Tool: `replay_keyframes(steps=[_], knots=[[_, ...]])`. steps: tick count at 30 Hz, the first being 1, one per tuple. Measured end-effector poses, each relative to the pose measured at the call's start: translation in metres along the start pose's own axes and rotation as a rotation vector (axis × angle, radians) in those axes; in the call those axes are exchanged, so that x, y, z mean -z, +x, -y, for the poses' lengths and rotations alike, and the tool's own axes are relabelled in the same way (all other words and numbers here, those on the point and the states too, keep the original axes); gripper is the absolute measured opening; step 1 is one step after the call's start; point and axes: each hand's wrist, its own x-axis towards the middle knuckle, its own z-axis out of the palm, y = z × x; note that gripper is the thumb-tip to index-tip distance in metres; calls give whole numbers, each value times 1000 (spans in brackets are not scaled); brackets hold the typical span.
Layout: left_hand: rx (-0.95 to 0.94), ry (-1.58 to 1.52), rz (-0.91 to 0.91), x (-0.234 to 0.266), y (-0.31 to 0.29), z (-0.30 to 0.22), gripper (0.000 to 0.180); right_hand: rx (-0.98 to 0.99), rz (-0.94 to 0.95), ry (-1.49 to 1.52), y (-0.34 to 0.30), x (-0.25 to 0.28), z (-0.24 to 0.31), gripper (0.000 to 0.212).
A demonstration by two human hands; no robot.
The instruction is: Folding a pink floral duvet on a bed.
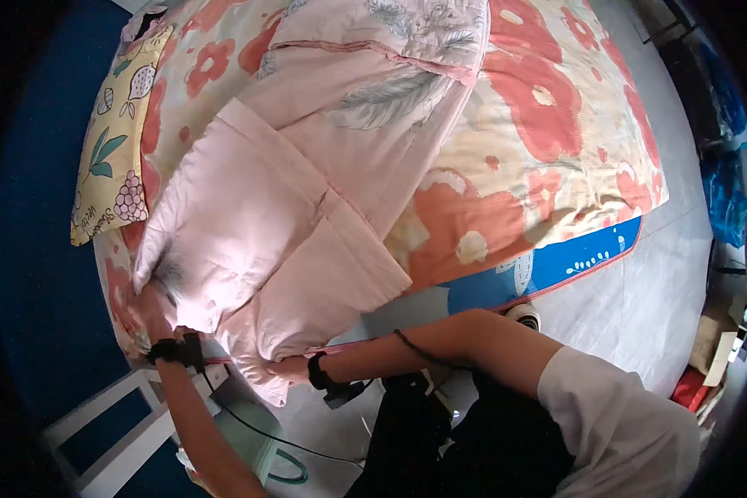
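A pale pink quilt with grey feather prints lies partly folded over a bed, its near end hanging past the bed's front edge. My left hand grips the quilt's near left corner, its fingers partly hidden by the cloth. Farther right, my right hand is closed on the quilt's hanging near edge, where the fabric bunches into creases. Both wrists wear black straps with small devices, and a cable runs from the left one.
Under the quilt spreads a cream sheet with coral flowers. A yellow fruit-print pillow rests at the left by a dark blue wall. White wooden rails and a pale green bag-like item stand low left. Boxes sit far right.
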Motion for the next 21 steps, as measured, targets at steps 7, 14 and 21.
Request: replay_keyframes(steps=[7,14,21], knots=[[-16,-14,253,-86,-110,-82,79,570,45,-934,-115,119,2,45],[-263,-257,762,-43,-265,-284,90,921,-1480,-791,-352,360,302,46],[-472,122,914,-91,-267,-287,108,854,-1138,425,-377,503,432,82]])
